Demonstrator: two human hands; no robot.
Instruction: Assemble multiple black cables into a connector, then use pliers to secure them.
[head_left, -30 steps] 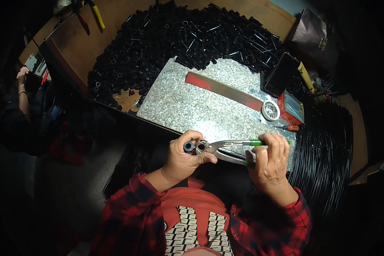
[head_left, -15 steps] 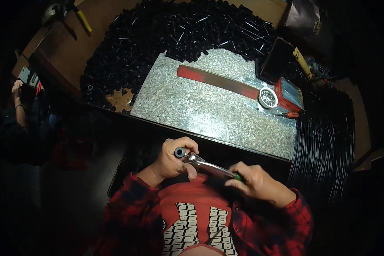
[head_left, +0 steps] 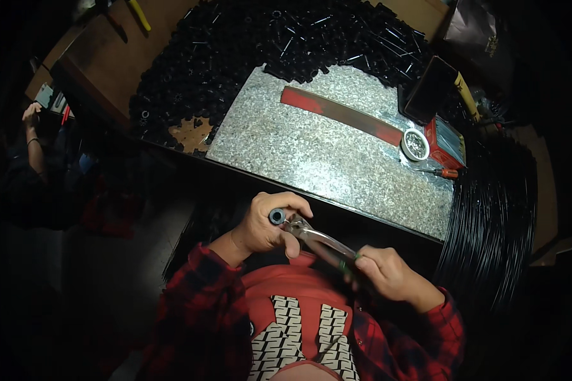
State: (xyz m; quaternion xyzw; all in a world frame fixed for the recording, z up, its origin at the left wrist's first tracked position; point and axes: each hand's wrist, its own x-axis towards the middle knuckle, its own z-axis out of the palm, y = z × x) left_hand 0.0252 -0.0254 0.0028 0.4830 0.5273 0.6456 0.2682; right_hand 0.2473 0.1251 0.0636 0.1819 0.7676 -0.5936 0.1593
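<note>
Small dark tube (head_left: pixel 277 216) held close to the chest, mostly hidden inside left hand (head_left: pixel 268 223), fingers wrapped tight. Pliers (head_left: pixel 318 241) touching tube, handles lost in right hand (head_left: pixel 382 272), fingers squeezed shut. Speckled slab (head_left: pixel 311 152) just beyond.

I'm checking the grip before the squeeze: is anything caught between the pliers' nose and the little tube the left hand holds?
Nothing visible. The pliers, held by the right hand, meet the short tube directly; only the left hand fingers wrap around it.
</note>
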